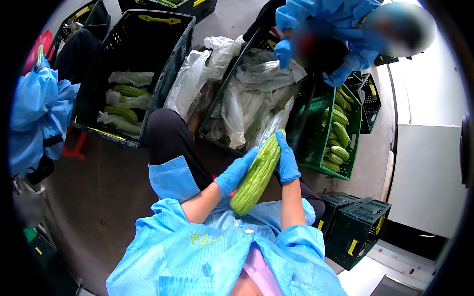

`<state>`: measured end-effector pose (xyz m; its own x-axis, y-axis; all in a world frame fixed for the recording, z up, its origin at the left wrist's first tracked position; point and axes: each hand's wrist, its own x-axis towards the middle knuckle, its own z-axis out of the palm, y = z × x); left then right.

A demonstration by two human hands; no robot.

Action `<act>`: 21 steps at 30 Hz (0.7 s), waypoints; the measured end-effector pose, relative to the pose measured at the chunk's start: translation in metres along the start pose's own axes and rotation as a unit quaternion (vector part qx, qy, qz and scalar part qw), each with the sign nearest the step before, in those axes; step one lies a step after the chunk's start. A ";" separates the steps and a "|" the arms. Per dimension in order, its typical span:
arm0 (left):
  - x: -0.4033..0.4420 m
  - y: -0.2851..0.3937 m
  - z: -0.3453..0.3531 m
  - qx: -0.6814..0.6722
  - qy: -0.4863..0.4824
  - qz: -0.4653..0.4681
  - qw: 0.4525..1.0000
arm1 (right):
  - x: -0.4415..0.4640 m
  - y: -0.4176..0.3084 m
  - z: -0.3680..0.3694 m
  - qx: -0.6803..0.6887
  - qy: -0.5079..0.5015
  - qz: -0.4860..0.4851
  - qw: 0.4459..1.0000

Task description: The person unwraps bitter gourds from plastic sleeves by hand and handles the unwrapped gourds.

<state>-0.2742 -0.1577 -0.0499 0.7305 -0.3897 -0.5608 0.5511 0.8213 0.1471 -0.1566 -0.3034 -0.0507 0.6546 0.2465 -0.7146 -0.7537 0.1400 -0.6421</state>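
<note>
A large pale green bitter melon (256,173) is held at a slant over my lap, between both blue-gloved hands. My left hand (238,170) grips its left side, fingers near the upper part. Around the top end on the right is my right hand (287,159), thumb and fingers against it. Just beyond the melon's tip, a crate (211,139) holds a heap of clear plastic bags (247,106); one bag reaches close to my fingertips.
At left, a dark crate (148,93) holds several bagged melons (129,92). At right, a green crate (316,129) contains several melons (339,133). Stacked crates (356,224) stand lower right. Co-workers in blue sit at left (37,108) and upper right (316,15).
</note>
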 end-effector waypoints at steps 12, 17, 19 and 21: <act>-0.004 -0.001 -0.006 0.049 0.014 -0.036 0.998 | -0.029 0.001 0.038 -0.226 0.059 -0.127 0.964; -0.001 -0.009 -0.008 0.127 0.008 0.067 0.990 | -0.026 0.007 0.031 -0.234 0.096 -0.141 0.957; 0.002 -0.016 -0.009 0.139 0.000 0.095 0.986 | -0.030 0.008 0.031 -0.189 0.093 -0.137 0.968; 0.007 -0.017 -0.006 0.138 -0.005 0.107 0.985 | -0.029 0.010 0.030 -0.161 0.095 -0.140 0.972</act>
<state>-0.2816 -0.1718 -0.0614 0.8450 -0.2255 -0.4849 0.4721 0.7406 0.4782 -0.1851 -0.2803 -0.0276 0.8535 0.0566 -0.5180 -0.5071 -0.1384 -0.8507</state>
